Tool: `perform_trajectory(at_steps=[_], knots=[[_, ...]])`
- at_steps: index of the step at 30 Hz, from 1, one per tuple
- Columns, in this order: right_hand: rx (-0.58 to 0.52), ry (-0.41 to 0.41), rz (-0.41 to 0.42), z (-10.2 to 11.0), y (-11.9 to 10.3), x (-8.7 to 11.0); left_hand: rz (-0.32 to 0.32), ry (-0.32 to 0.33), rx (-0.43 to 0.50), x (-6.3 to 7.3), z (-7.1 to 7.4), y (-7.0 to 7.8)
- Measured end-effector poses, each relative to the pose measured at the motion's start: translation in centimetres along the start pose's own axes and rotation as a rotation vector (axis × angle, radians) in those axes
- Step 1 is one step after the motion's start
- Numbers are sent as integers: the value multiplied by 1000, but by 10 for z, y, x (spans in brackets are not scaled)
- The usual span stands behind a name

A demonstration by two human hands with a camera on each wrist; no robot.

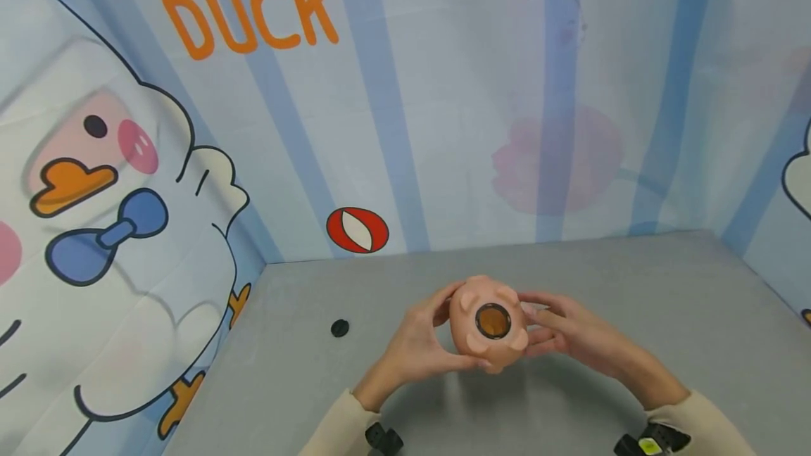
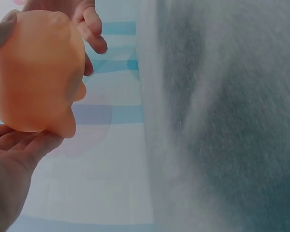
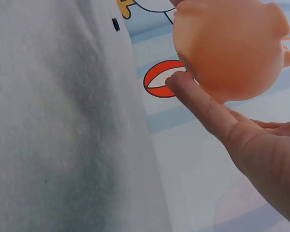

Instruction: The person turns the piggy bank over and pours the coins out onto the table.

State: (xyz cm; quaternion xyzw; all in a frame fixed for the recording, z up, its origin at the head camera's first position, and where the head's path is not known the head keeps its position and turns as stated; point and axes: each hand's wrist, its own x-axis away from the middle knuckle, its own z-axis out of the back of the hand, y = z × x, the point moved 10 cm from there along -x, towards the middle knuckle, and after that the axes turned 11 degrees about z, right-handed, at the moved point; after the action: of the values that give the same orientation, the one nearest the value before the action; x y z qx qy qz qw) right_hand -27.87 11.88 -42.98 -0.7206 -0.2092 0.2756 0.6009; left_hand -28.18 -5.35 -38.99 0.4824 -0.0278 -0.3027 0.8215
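A peach-pink piggy bank [image 1: 469, 301] is held above the table with its underside toward the head camera. Stubby feet surround a round, dark-rimmed opening [image 1: 493, 321] that looks orange-brown inside. My left hand [image 1: 415, 343] grips the bank from the left, with the thumb along the near side and fingers around the far side. On the other side, my right hand [image 1: 573, 333] touches the bank with extended fingers; one finger [image 3: 203, 104] reaches along its surface in the right wrist view. A small black round plug [image 1: 339, 328] lies on the table, left of the hands.
The grey tabletop [image 1: 291, 385] meets a striped backdrop [image 1: 443, 125] at the back, printed with "DUCK" and a red ball. A large printed duck [image 1: 127, 315] covers the left wall. Dark wrist devices [image 1: 652, 440] sit over cream sleeves.
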Motion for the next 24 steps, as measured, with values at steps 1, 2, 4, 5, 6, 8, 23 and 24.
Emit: perform_trajectory(at_steps=[1, 2, 4, 5, 6, 8, 23, 24], knots=[[-22, -6, -2, -1, 0, 0, -16, 2, -9, 0, 0, 1], [-36, -9, -3, -1, 0, -1, -30, 4, -20, 1, 1, 3], [-43, -5, -6, -2, 0, -1, -45, 9, -36, 2, 1, 5], [-39, 1, -8, -2, 1, -2, -45, 11, -41, 2, 1, 5], [-29, 12, -12, -1, 1, -2, -49, 12, -50, 2, 1, 6], [-1, 38, -17, 1, 3, -1, -46, 9, -62, 3, 1, 7], [121, 156, 70, 7, -3, -2, -17, -8, -172, -2, 0, 11], [144, 170, 70, 9, -3, -2, 11, -21, -180, -3, -1, 9]])
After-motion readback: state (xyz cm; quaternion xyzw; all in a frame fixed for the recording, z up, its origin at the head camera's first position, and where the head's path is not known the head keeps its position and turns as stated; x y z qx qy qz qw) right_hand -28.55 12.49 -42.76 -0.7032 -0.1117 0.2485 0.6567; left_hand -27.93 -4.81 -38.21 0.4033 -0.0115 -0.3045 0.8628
